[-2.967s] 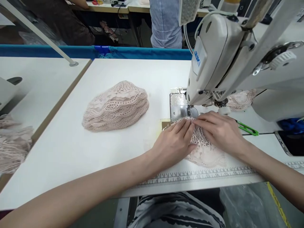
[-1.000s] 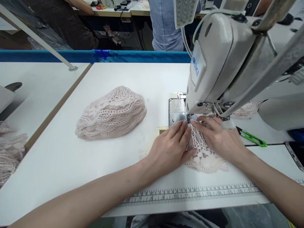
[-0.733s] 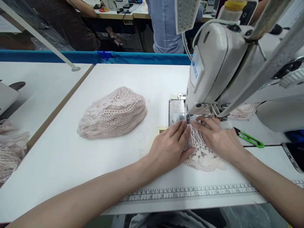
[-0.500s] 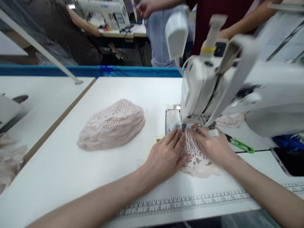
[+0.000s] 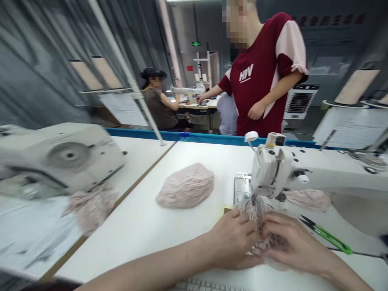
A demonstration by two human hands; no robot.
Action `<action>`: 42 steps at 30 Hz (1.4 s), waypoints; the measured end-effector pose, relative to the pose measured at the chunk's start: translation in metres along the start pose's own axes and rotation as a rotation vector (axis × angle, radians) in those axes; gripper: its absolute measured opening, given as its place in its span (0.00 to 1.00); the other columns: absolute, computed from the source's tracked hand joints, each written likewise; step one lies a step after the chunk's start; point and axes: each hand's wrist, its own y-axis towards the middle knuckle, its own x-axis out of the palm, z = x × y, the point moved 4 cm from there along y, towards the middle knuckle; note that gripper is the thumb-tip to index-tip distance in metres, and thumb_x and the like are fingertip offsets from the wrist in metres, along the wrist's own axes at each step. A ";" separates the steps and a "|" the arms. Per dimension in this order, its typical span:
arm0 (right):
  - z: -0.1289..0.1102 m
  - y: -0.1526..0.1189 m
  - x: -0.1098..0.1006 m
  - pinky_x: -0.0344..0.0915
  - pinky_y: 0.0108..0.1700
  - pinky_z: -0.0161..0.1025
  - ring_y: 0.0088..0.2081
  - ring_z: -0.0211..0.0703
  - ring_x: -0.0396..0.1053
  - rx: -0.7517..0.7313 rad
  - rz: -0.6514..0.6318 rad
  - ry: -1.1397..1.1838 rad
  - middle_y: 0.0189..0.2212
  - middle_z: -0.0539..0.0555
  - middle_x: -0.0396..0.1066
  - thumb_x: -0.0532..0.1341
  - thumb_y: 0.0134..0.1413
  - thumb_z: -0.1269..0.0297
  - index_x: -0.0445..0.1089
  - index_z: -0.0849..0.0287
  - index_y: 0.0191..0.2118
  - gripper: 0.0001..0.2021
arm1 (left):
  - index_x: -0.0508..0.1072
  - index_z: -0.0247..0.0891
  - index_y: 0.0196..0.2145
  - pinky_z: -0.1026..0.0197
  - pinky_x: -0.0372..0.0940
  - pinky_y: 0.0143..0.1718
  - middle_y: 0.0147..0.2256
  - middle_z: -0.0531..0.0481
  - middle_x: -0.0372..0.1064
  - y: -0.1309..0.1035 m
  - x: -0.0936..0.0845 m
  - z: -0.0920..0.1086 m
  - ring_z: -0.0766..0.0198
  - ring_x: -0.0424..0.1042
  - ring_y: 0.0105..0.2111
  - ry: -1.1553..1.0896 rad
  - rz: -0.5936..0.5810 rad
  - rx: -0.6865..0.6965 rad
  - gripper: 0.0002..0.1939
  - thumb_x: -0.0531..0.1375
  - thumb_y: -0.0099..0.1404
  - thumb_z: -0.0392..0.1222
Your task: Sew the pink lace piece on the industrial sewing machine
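- lace piece (image 5: 252, 211) at the sewing machine (image 5: 261, 171)'s needle end, six o'clock
- left hand (image 5: 236, 238) and right hand (image 5: 292, 242) both gripping it
- green snips (image 5: 325, 234) at three o'clock
- lace pile (image 5: 186, 186) at ten, white tabletop (image 5: 169, 230) stretching between
- brown edge (image 5: 130, 190) beyond

left hand (image 5: 235, 239) and right hand (image 5: 298, 244) hide part of the lace (image 5: 250, 208); the ruler (image 5: 209, 285) is cut off below, a machine (image 5: 91, 137) at the left edge; print on the papers (image 5: 124, 108) is blurred.

Tabletop (image 5: 182, 224), white, carries: one pale pink lace pile (image 5: 186, 186); one sewing machine (image 5: 321, 171); one smaller lace bundle (image 5: 309, 199) near it; green-handled snips (image 5: 319, 229); printed ruler scale (image 5: 206, 285), near edge.
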 end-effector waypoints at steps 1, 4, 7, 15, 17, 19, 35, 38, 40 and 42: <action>0.001 0.000 0.001 0.64 0.38 0.36 0.38 0.41 0.69 0.008 -0.049 0.022 0.38 0.48 0.70 0.64 0.47 0.70 0.66 0.54 0.32 0.07 | 0.70 0.37 0.30 0.57 0.57 0.28 0.29 0.51 0.69 -0.002 0.000 0.001 0.63 0.66 0.28 0.004 -0.038 0.060 0.21 0.57 0.62 0.60; 0.005 -0.002 0.007 0.64 0.34 0.34 0.34 0.38 0.69 0.034 -0.158 0.044 0.38 0.47 0.69 0.61 0.49 0.72 0.66 0.53 0.32 0.06 | 0.69 0.37 0.29 0.58 0.55 0.26 0.29 0.50 0.69 -0.012 -0.002 0.004 0.64 0.65 0.27 0.040 -0.093 0.166 0.20 0.55 0.65 0.58; 0.009 -0.003 0.010 0.62 0.31 0.35 0.30 0.38 0.68 0.049 -0.166 0.078 0.34 0.48 0.70 0.55 0.58 0.69 0.65 0.54 0.30 0.06 | 0.68 0.36 0.28 0.61 0.55 0.24 0.29 0.51 0.68 -0.020 -0.002 0.009 0.65 0.65 0.27 0.107 -0.097 0.165 0.11 0.55 0.68 0.40; 0.034 -0.011 0.009 0.57 0.22 0.34 0.15 0.38 0.59 0.421 -0.114 0.388 0.12 0.44 0.60 0.48 0.62 0.47 0.67 0.53 0.37 0.17 | 0.64 0.35 0.42 0.65 0.59 0.21 0.33 0.49 0.72 -0.008 -0.005 0.000 0.66 0.71 0.26 -0.170 -0.296 -0.391 0.08 0.50 0.72 0.42; 0.034 -0.011 0.010 0.59 0.23 0.35 0.18 0.40 0.64 0.425 -0.105 0.412 0.13 0.46 0.64 0.48 0.62 0.46 0.66 0.53 0.38 0.18 | 0.64 0.35 0.44 0.64 0.61 0.22 0.34 0.49 0.72 -0.003 -0.006 -0.001 0.62 0.73 0.28 -0.252 -0.304 -0.438 0.14 0.55 0.68 0.49; 0.033 -0.011 0.011 0.61 0.24 0.36 0.20 0.42 0.67 0.416 -0.127 0.417 0.16 0.48 0.68 0.47 0.62 0.47 0.66 0.53 0.38 0.17 | 0.65 0.35 0.44 0.63 0.60 0.21 0.36 0.48 0.72 0.000 -0.005 -0.001 0.61 0.72 0.28 -0.258 -0.325 -0.421 0.15 0.59 0.65 0.47; 0.021 -0.006 -0.001 0.67 0.32 0.37 0.34 0.41 0.72 0.117 0.161 -0.121 0.40 0.53 0.73 0.52 0.59 0.71 0.70 0.55 0.45 0.13 | 0.68 0.33 0.39 0.65 0.62 0.24 0.34 0.47 0.69 0.014 -0.012 -0.007 0.66 0.69 0.27 -0.160 -0.330 -0.421 0.11 0.47 0.72 0.35; 0.022 -0.007 -0.010 0.68 0.36 0.36 0.36 0.39 0.73 0.155 0.162 -0.024 0.42 0.52 0.74 0.54 0.56 0.74 0.73 0.56 0.41 0.12 | 0.68 0.34 0.37 0.65 0.63 0.25 0.33 0.48 0.69 0.016 -0.008 -0.007 0.65 0.70 0.27 -0.194 -0.365 -0.463 0.11 0.48 0.72 0.38; 0.022 -0.007 -0.017 0.68 0.36 0.34 0.35 0.38 0.73 0.199 0.156 0.065 0.38 0.49 0.75 0.55 0.52 0.77 0.73 0.56 0.38 0.13 | 0.68 0.34 0.37 0.63 0.64 0.24 0.34 0.49 0.69 0.018 -0.005 -0.007 0.63 0.71 0.28 -0.199 -0.401 -0.474 0.08 0.54 0.69 0.41; 0.022 -0.007 -0.021 0.66 0.32 0.33 0.29 0.36 0.71 0.241 0.130 0.133 0.32 0.48 0.75 0.56 0.51 0.77 0.74 0.56 0.36 0.13 | 0.69 0.34 0.41 0.62 0.64 0.25 0.36 0.48 0.69 0.020 -0.002 -0.007 0.61 0.71 0.29 -0.192 -0.421 -0.470 0.07 0.56 0.67 0.40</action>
